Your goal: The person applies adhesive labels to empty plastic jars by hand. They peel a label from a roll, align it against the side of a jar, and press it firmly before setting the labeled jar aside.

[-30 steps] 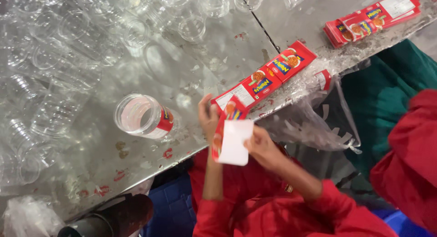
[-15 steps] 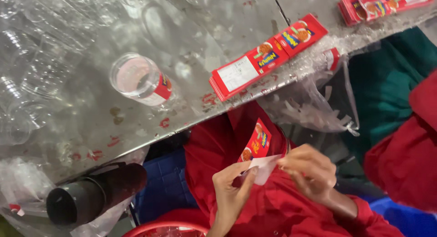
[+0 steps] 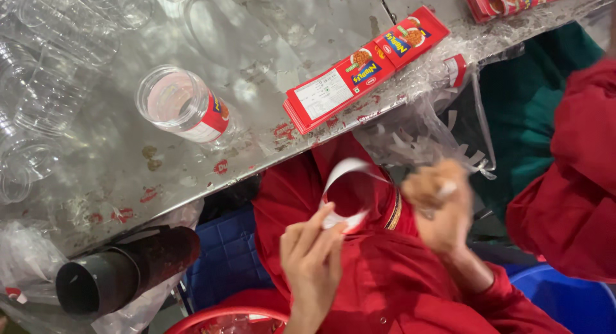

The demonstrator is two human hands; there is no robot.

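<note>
White backing strip (image 3: pixel 343 180) curls in a thin, glossy loop over the person's red lap, just near of the metal table's (image 3: pixel 269 45) edge; its lower end is pinched between the thumb and fingers of the left hand (image 3: pixel 313 250), while its upper end arcs right toward the right hand (image 3: pixel 437 205); that hand is blurred, fingers closed into a loose fist around something pale, though whether it is the strip's other end I cannot tell; on the table far of the hands lies a stack of red labels (image 3: pixel 366 68), and left of it a clear plastic jar (image 3: pixel 183 106) on its side, already wearing a red label.
</note>
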